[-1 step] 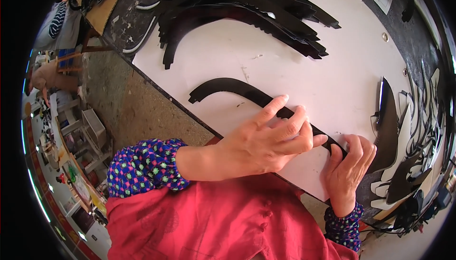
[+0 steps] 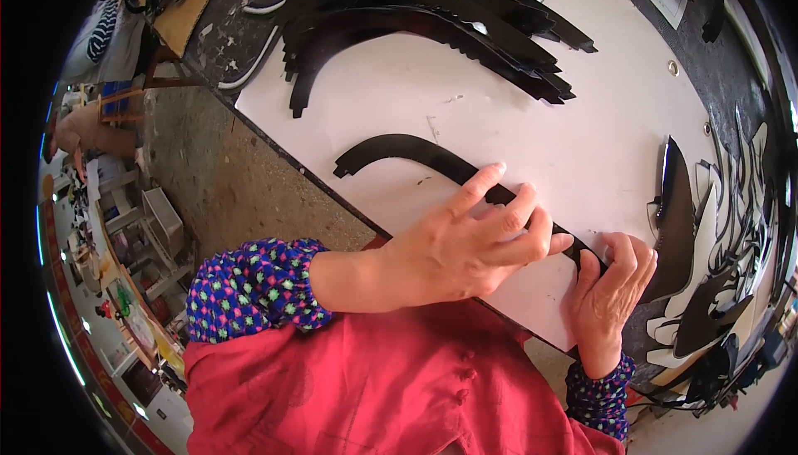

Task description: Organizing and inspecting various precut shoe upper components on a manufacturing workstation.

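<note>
A narrow black curved strip (image 2: 399,146) lies on the white board (image 2: 399,206), its notched end at the left. My left hand (image 2: 465,247) rests across the middle of the strip with the fingers spread and bent, fingertips pressing on it and the board. At the strip's lower right end, my right hand (image 2: 611,293) pinches it between thumb and curled fingers. The very tip of that end is hidden by the right hand.
A pile of similar black strips (image 2: 432,14) covers the far part of the board. On the right lie a larger black curved piece (image 2: 675,231) and many pale and dark cut pieces (image 2: 740,206). White cords (image 2: 249,73) hang at the far left. People and shelves stand beyond the table's left edge.
</note>
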Tool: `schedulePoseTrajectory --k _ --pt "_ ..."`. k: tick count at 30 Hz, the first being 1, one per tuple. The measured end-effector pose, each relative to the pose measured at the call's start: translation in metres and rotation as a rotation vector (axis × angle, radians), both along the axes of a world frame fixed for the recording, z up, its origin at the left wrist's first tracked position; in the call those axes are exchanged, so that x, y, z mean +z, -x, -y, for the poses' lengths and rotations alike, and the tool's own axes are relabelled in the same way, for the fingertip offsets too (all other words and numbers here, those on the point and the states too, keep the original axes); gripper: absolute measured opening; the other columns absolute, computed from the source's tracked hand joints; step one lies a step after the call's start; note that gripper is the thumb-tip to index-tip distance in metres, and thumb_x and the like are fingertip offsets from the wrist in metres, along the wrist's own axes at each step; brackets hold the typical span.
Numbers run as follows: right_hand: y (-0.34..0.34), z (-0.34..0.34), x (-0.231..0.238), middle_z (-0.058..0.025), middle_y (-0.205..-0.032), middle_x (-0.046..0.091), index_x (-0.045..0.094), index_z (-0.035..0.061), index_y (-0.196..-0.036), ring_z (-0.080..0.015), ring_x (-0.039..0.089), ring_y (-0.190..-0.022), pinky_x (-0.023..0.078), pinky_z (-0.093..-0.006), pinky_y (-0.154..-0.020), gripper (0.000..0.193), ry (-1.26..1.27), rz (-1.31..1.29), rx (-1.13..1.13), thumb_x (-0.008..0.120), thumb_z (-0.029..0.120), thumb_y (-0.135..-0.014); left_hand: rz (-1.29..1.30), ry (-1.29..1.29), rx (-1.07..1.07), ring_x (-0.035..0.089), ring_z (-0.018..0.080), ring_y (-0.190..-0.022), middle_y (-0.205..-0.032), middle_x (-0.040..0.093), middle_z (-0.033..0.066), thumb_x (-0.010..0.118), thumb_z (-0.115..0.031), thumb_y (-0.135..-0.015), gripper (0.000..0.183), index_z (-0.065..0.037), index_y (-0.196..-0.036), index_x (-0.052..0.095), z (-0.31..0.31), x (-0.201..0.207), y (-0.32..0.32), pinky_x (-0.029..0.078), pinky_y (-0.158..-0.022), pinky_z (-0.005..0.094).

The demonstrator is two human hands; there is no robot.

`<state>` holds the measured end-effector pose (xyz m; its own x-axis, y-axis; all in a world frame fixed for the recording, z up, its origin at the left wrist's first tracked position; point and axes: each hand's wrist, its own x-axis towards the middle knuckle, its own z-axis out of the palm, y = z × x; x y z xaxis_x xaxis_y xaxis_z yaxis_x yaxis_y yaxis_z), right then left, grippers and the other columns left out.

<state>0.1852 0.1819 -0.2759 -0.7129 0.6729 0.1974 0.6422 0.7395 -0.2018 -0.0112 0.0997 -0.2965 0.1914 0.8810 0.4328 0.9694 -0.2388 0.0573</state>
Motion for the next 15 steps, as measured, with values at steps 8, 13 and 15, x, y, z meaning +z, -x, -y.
schedulePoseTrajectory --k 8,13,15 --pt "0.004 -0.011 0.027 -0.0164 -0.091 0.051 0.050 0.0019 -0.109 -0.0327 0.052 -0.085 0.041 -0.0418 -0.077 0.018 0.319 -0.018 -0.040 0.052 0.006 -0.092 0.135 0.073 -0.070 0.048 0.0183 -0.121 -0.133 0.051 0.0016 0.053 -0.019 -0.086 0.036 -0.024 -0.119 0.064 0.015 0.011 0.047 0.029 -0.108 0.0428" --pt "0.070 -0.015 0.048 -0.0167 -0.114 0.054 0.049 0.0011 -0.122 -0.0320 0.053 -0.103 0.043 -0.0403 -0.089 0.033 -0.102 -0.196 -0.024 0.050 -0.003 -0.090 0.247 0.052 -0.106 0.049 0.0219 -0.120 -0.130 0.053 0.0062 0.053 -0.012 -0.084 0.037 -0.020 -0.118 0.065 0.021 -0.003 0.067 0.033 -0.105 0.0403" --pt "0.097 -0.018 0.027 -0.0152 -0.127 0.047 0.042 0.0020 -0.132 -0.0323 0.047 -0.116 0.037 -0.0429 -0.095 0.046 -0.203 -0.097 0.041 0.052 -0.003 -0.087 0.308 0.031 -0.155 0.049 0.0227 -0.119 -0.129 0.053 0.0066 0.054 -0.011 -0.084 0.037 -0.019 -0.117 0.066 0.016 -0.001 0.069 0.035 -0.104 0.0395"
